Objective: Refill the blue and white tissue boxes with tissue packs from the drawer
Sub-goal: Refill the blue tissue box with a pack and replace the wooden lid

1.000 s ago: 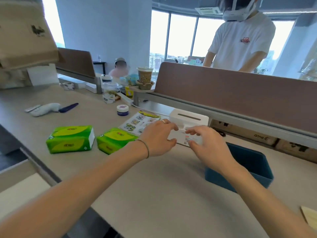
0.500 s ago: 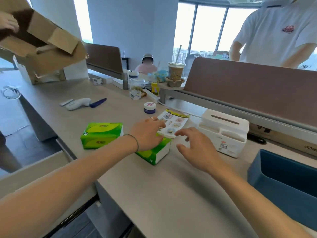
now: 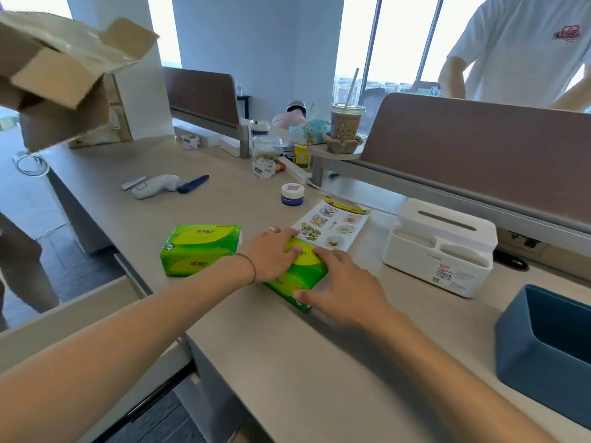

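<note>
Head view: left hand point(image 3: 273, 255) and right hand point(image 3: 343, 290) both curl their grip round the nearer green plastic-wrapped tissue pack point(image 3: 299, 276) on the grey bench point(image 3: 319, 362), probably to lift it. Right of this pack stand the lidded white plastic tissue box point(image 3: 439, 246) and open blue tissue box point(image 3: 543, 353); a second green pack point(image 3: 200, 249) lies left.

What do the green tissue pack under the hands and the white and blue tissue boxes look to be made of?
Green tissue pack: thin glossy plastic film, judging by its sheen. White tissue box: smooth moulded plastic, probably, with rounded edges. Blue tissue box: matte, likely plastic.
</note>
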